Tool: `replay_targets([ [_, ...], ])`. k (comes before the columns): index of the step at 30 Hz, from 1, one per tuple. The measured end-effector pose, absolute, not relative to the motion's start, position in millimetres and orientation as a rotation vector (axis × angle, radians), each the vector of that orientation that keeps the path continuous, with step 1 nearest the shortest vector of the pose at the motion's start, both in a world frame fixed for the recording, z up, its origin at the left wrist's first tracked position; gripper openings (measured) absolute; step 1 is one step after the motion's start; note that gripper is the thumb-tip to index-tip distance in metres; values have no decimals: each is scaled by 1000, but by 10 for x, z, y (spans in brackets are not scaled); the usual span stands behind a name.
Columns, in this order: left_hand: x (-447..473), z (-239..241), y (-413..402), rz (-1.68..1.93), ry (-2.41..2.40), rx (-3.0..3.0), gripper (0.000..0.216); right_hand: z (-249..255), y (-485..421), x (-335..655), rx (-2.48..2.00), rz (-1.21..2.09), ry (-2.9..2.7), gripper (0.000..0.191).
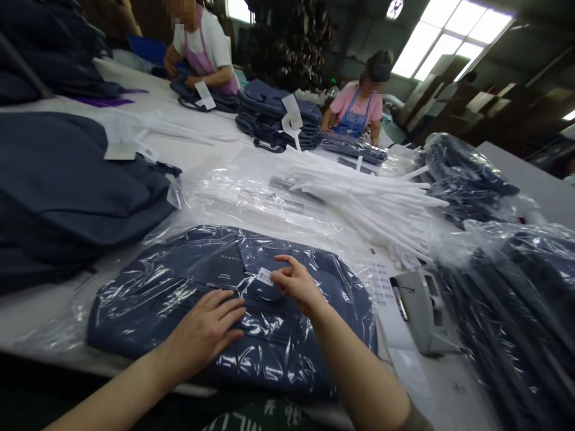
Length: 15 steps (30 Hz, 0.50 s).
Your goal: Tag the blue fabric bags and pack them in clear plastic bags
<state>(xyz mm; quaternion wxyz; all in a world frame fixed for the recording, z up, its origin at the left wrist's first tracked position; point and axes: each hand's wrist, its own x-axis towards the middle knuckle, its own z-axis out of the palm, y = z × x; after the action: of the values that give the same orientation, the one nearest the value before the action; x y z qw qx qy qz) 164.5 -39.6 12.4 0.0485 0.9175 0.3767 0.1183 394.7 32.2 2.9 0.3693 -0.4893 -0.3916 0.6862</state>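
A navy bag (148, 299) in a clear plastic sleeve lies flat in front of me, with a dark printed tag (223, 266) showing through the film. My left hand (209, 323) rests on the plastic, its fingers stretched out and holding nothing. Just right of it, my right hand (294, 281) pinches a small white barcode sticker (265, 276) between thumb and forefinger, at the bag's upper middle. Whether the sticker touches the film, I cannot tell. Beside the bag on the right lies a sheet of barcode stickers (381, 284).
A grey tape dispenser (424, 311) and a marker (399, 299) lie right of the bag. Wrapped bags (530, 299) line the right side; unwrapped navy bags (67, 191) lie left. White strips (359, 191) spread behind. Two co-workers (211, 48) stand across the table.
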Motion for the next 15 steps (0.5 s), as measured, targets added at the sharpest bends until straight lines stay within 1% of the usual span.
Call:
replay_targets([
  [5,1282,204,-220,331,1208,2842,31,-133,724,3520,-1306,1808,-1196,34],
  [10,1188,251,-32,397,1198,2854,34,-224,744,3492,-1389,1861,-1238,34],
  [15,1233,161,147,408,1116,2857,36,-327,633,3527,-1502,1812,-1196,33],
])
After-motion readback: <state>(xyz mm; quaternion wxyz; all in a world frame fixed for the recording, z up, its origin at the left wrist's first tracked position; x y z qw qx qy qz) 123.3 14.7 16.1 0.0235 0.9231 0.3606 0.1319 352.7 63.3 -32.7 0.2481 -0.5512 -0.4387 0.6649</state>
